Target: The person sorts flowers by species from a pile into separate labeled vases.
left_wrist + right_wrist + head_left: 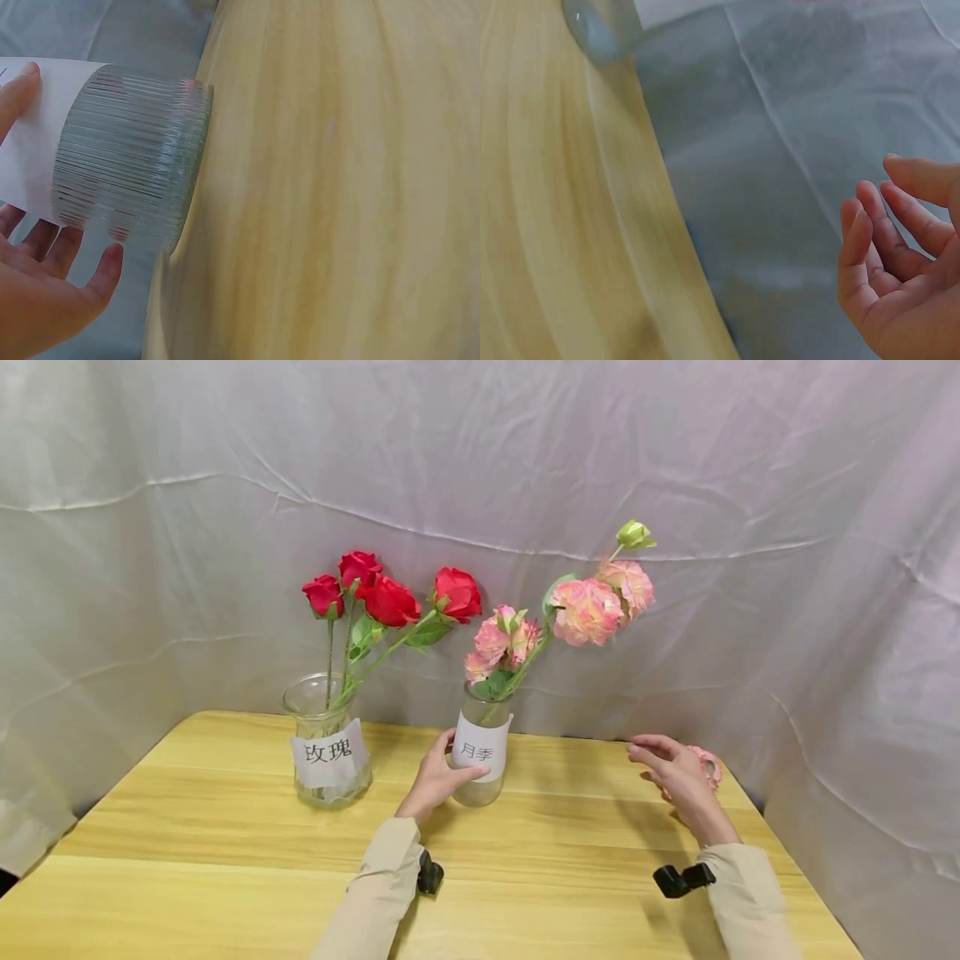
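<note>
My left hand grips a ribbed clear glass vase from its left side, thumb across the white paper label and fingers behind. The vase stands on the table and holds pink flowers on green stems, the taller one leaning right with a green bud on top. Off to the right, my right hand hovers over the table with nothing in it; its fingers are loosely bent in the right wrist view. Partly hidden behind that hand, more pink petals lie on the table.
A wider glass vase with a lettered white label stands to the left, holding several red roses. Both vases stand toward the back edge of the wooden table. A grey cloth hangs behind it and at the sides.
</note>
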### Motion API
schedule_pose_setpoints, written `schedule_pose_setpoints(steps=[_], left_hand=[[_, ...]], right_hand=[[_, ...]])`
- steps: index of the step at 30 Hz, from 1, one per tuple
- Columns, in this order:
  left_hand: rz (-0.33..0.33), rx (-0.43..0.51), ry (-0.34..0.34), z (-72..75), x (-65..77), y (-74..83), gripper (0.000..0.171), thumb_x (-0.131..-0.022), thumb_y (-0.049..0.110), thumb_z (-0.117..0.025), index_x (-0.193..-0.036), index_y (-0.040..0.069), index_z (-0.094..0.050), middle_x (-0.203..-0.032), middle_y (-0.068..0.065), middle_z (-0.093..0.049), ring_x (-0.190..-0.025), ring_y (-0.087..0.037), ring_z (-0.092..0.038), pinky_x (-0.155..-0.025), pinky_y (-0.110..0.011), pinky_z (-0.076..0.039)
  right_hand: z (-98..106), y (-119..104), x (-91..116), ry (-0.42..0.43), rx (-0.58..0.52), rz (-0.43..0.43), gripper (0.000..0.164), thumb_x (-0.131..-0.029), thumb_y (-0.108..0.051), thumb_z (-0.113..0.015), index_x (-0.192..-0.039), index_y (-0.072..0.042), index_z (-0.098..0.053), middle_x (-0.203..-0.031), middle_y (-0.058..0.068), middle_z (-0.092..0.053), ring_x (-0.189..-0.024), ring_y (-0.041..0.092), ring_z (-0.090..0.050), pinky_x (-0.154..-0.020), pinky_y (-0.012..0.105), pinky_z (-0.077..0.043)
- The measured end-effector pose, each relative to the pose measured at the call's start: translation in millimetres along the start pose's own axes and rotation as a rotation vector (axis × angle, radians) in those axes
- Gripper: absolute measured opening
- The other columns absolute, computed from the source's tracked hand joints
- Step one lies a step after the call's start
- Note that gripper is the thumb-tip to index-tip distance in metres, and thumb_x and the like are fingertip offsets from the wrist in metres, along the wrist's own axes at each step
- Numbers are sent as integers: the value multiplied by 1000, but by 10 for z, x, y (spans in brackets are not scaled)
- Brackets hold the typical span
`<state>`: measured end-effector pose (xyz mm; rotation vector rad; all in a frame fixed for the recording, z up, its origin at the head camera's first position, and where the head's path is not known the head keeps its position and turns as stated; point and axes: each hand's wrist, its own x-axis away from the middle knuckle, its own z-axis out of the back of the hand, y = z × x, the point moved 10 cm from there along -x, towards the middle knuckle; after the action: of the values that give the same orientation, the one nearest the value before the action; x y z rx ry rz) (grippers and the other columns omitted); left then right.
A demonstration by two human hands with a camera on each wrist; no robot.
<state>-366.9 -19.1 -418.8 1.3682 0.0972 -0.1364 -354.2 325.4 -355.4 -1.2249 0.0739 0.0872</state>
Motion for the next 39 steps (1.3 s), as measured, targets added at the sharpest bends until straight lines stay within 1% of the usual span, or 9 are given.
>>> schedule_pose_setpoints(steps=[5,11,16,19,22,28,32,36,39], left_hand=[[-4,2,6,9,4,0,83,-76,22,-83,-144,5,-38,-135,-16,-49,-124,-33,-43,-106,-51,-31],[-12,10,12,10,-3,-5,82,-75,21,-83,-143,5,-40,-133,-15,-50,-123,-32,-44,-105,-50,-32],[-15,6,17,10,-9,-17,83,-74,21,-84,-142,5,-40,-134,-16,-50,-124,-33,-44,-106,-50,-32],[-15,-1,19,6,-15,-19,83,-73,21,-84,-142,5,-40,-134,-16,-50,-124,-32,-45,-106,-50,-32],[-15,-3,21,7,-22,-16,83,-73,21,-84,-143,6,-41,-134,-15,-50,-124,-32,-45,-106,-49,-31],[-17,-4,21,11,-24,-17,83,-74,22,-84,-143,6,-41,-134,-14,-50,-124,-31,-45,-106,-49,-32],[-16,-4,19,8,-19,-17,83,-74,22,-84,-143,6,-40,-134,-15,-50,-124,-31,-45,-106,-49,-32],[-11,-6,21,8,-16,-18,83,-74,22,-84,-143,6,-40,-135,-14,-49,-124,-31,-44,-106,-49,-31],[-12,-10,24,15,-23,-20,83,-74,21,-84,-143,6,-40,-135,-15,-49,-125,-31,-44,-106,-48,-31]], right_hand=[[191,128,88,22,-99,-12,20,-93,-22,-66,-109,-10,-63,-89,-7,-67,-66,9,-59,-53,22,-48],[394,370,100,-1,-206,60,18,-94,-11,-64,-108,0,-66,-93,-3,-68,-80,10,-65,-68,25,-54],[678,839,39,5,-228,28,22,-93,-19,-66,-113,-10,-69,-104,-8,-64,-89,6,-63,-71,24,-54],[803,1014,57,-13,-230,14,23,-94,-20,-65,-115,-13,-69,-103,-7,-67,-90,7,-64,-71,23,-54],[825,1003,152,-46,-173,-5,23,-95,-22,-63,-116,-14,-68,-103,-7,-69,-89,6,-64,-72,23,-54],[834,858,388,1,-11,-95,21,-95,-23,-63,-114,-13,-67,-97,-17,-68,-87,2,-63,-73,22,-52],[874,868,474,6,-32,-130,12,-96,-20,-61,-107,-21,-68,-94,-19,-67,-86,0,-63,-74,22,-53],[907,983,501,-9,-63,-169,14,-95,-16,-63,-99,-29,-66,-93,-15,-69,-86,0,-63,-75,23,-53],[927,1066,515,-8,-1,-204,16,-93,-20,-66,-110,-17,-67,-96,-12,-69,-86,1,-62,-76,24,-53]])
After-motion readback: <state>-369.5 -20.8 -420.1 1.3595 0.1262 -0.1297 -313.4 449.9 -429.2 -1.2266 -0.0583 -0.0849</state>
